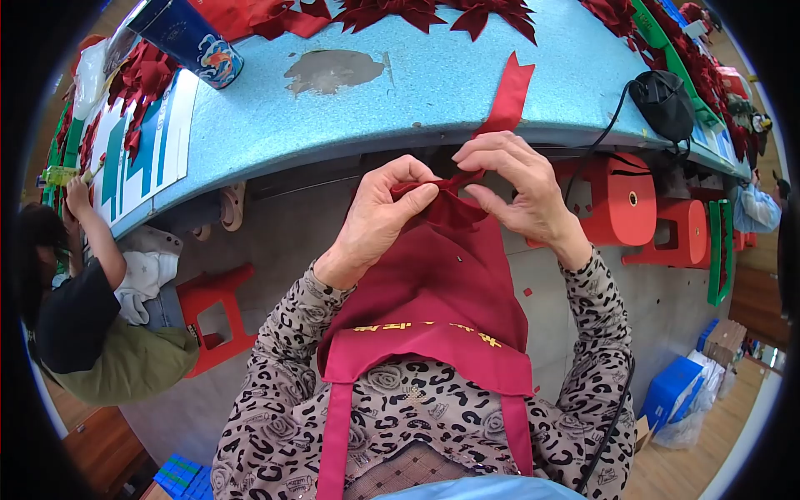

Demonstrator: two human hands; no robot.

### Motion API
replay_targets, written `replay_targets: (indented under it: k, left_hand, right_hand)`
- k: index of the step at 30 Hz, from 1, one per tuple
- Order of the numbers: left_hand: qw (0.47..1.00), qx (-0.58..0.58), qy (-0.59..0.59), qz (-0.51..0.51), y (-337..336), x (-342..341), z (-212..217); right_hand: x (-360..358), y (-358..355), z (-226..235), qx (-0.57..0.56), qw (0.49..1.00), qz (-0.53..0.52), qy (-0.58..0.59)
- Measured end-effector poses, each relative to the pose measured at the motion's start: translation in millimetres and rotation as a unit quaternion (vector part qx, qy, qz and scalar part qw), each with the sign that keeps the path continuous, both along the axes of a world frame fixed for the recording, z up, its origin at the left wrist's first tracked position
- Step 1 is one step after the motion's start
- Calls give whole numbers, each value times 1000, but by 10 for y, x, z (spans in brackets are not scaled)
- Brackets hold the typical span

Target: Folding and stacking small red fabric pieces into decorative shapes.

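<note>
- The gathered dark red cloth (454, 213) was held before the apron (433, 292), near the table (350, 108) edge.
- It was pinched between thumb and forefinger by the left hand (379, 215).
- The right hand (523, 185) was curled beside it; whether anything was gripped could not be told.
- The blue cup's (187, 46) contents were hidden.
- Dark red bows (612, 18) were massed near the green tray (664, 43).

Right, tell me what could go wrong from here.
The folded red fabric is pinched in the left hand above the lap, off the table; if that grip slipped, the folds might loosen or drop.

The red ribbon strip lies over the table edge near the right hand, so it could snag there.

A black cord hangs over the edge to the person's right; a sweeping arm might catch it.
</note>
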State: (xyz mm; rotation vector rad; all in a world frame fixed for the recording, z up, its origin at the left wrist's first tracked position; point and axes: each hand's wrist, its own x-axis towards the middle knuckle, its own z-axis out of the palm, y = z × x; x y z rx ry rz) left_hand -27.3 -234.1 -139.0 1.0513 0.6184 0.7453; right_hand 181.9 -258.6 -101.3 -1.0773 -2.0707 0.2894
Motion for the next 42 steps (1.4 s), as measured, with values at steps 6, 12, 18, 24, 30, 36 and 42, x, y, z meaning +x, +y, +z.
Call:
replay_targets:
  k: [6,12,18,24,30,36,42]
  left_hand:
    - [1000,-2,-21,-13,-23,-4,23]
    - [999,-13,-25,-38,-20,-49,-35]
    - [999,-17,-23,-42,-44,-47,19]
    - [998,-31,3,-45,-69,-49,59]
    - [998,-15,-5,-66,-59,-60,6]
    - [995,52,47,-77,-57,-21,55]
    - [996,78,31,-40,-96,78,135]
  right_hand:
    - [24,65,-40,-79,991,101,-36]
    - [60,69,-117,-95,987,109,-68]
    - [65,59,-121,25,991,111,-66]
    - [126,38,-132,70,985,122,-97]
    - [173,38,-87,107,974,152,-127]
    - [235,76,-93,115,976,139,-125]
    - [373,109,-104,117,974,140,-133]
